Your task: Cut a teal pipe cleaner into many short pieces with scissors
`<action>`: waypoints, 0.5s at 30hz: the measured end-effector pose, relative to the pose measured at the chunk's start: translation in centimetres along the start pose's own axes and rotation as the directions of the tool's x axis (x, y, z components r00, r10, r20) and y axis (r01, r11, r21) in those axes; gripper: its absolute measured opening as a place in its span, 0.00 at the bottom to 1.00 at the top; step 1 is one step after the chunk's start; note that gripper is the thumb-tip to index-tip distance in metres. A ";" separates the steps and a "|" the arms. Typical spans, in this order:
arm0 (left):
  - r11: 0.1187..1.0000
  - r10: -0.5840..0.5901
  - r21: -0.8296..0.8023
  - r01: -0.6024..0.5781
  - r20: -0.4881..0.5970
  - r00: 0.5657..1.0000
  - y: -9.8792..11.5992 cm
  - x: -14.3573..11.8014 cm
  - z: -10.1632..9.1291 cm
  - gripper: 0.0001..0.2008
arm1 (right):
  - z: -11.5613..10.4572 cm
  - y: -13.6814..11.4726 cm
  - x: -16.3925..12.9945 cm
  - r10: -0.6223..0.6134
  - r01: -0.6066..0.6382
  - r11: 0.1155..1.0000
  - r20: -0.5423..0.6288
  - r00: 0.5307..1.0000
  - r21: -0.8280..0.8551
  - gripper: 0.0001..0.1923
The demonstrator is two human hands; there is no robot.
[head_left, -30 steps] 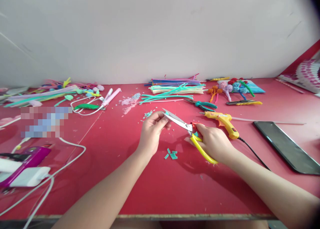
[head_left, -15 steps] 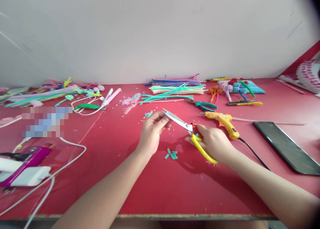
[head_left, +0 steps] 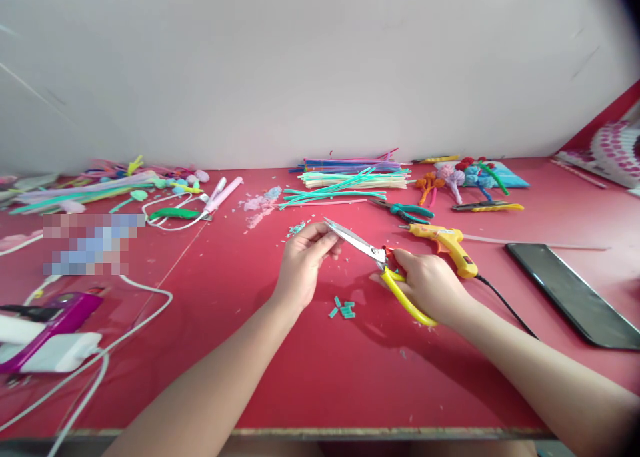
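Barely anything has moved since the earlier frames: the silver-bladed scissors with yellow and orange-red handles [head_left: 375, 252] look more closed, and the green bit seen at their tips a second ago is now hard to make out. They are held above the red tabletop [head_left: 320, 390], pointing away and leftward. The right hand [head_left: 430, 280] grips their handles; the left hand [head_left: 304, 260] has its fingertips pinched together at the blades, and I cannot tell what sits between them.

Nearer the table's front edge than the blades lies a small group of short green cut pieces [head_left: 345, 309]. Just beyond the left hand are fine teal clippings [head_left: 296, 229], and farther back pink and blue fuzz [head_left: 263, 200] lies beside crossed teal fuzzy stems [head_left: 340, 193].

To the right are teal-handled pliers [head_left: 410, 210], a yellow glue gun [head_left: 450, 240] with a black cord, and a black rectangular phone [head_left: 575, 294] lying flat. Well to the left, white cables run past a purple box-shaped object [head_left: 75, 312].
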State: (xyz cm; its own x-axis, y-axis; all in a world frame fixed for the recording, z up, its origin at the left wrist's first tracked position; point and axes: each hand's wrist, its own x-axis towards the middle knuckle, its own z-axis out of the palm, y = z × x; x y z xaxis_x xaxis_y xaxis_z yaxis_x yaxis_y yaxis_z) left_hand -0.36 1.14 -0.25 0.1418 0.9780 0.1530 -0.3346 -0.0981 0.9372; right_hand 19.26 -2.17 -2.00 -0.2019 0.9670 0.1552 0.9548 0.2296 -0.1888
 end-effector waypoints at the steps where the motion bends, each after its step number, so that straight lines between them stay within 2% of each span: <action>1: 1.000 0.001 0.006 -0.001 0.000 1.000 0.0 0.0 0.0 0.04 | 0.0 0.1 0.0 0.006 -0.006 1.000 0.000 1.000 -0.004 0.20; 6: 0.998 -0.032 0.046 0.032 -0.004 0.999 -0.1 0.0 0.0 0.05 | 0.0 0.1 0.3 0.069 -0.069 0.995 -0.002 0.998 0.075 0.16; 9: 0.983 -0.146 0.127 0.132 0.104 0.984 -0.3 -0.4 0.4 0.06 | -0.3 -0.1 0.4 0.095 -0.090 0.960 -0.006 0.995 0.266 0.14; 12: 0.952 -0.258 0.232 0.200 0.257 0.931 -0.5 -0.9 1.0 0.07 | -0.8 -0.4 0.3 0.102 -0.125 0.857 0.073 0.992 0.501 0.11; 15: 0.928 -0.313 0.313 0.201 0.363 0.878 -0.6 -1.3 1.4 0.07 | -1.4 -0.8 0.1 0.091 -0.210 0.687 0.204 0.975 0.696 0.10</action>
State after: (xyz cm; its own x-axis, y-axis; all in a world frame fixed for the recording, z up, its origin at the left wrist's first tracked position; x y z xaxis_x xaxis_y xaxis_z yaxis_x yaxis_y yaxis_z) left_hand 0.90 -0.34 -0.55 0.5676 0.8220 -0.0452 0.0100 0.0480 0.9988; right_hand 18.75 -2.44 -0.49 -0.1547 0.9859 -0.0640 0.5466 0.0315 -0.8368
